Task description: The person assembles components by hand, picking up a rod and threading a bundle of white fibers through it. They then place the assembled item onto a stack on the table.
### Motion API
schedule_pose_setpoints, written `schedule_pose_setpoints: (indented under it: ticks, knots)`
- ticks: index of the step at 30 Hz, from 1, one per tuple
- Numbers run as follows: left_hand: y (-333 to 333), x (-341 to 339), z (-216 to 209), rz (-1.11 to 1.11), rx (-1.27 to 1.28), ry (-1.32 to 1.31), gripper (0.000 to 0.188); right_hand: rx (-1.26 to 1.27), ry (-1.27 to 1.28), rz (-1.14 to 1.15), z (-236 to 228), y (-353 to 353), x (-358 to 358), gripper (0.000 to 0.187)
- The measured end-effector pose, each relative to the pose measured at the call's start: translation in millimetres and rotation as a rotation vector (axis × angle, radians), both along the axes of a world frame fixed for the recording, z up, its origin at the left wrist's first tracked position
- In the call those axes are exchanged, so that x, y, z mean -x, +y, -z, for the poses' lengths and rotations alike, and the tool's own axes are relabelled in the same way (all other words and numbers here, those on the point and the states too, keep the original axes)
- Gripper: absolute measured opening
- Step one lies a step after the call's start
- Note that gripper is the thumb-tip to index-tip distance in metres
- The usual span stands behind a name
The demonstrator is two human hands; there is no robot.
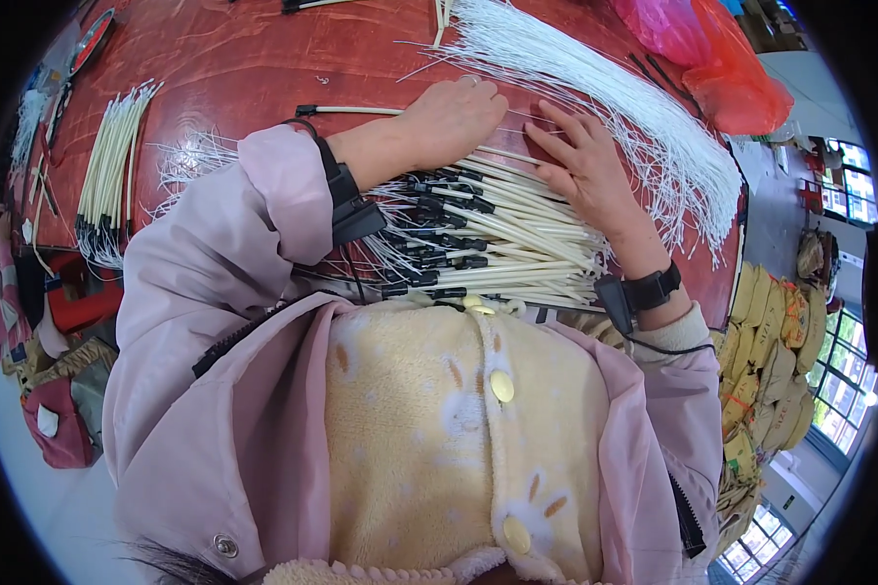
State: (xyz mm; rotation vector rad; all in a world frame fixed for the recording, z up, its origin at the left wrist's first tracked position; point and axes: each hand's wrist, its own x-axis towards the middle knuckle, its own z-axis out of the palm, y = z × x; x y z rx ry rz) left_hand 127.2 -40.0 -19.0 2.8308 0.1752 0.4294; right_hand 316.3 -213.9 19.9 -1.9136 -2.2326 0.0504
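My left hand is curled, knuckles up, over a cream tube with a black end piece at its left. The hand covers the rest of the tube. To its right my right hand has its fingers apart, with a gap between thumb and forefinger. Thin white strands cross the space between both hands; whether the right fingertips touch one cannot be told. Below the hands lies a thick pile of cream tubes, many with black end pieces and white wires toward the left.
A wide bundle of white wires spreads across the back right of the red table. Standing apart at left is a bundle of cream tubes. Red and pink plastic bags lie at the far right corner; stacked sacks are beyond.
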Motion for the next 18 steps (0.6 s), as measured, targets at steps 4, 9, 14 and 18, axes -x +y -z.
schedule_pose_setpoints:
  ticks: [4, 9, 14, 18]
  knots:
    - [2, 1, 3, -0.016, -0.024, -0.009, 0.012, 0.038, -0.005, -0.031, -2, -5, -1, 0.058]
    - [8, 10, -5, -0.051, 0.057, -0.037, 0.016, 0.042, 0.028, -0.019, -2, -9, 2, 0.061]
    - [12, 13, -6, -0.072, 0.029, -0.011, 0.017, 0.075, 0.063, -0.015, -1, -11, 2, 0.063]
    - [3, -5, -7, -0.049, 0.022, -0.002, 0.016, 0.088, 0.072, -0.026, -1, -9, 4, 0.063]
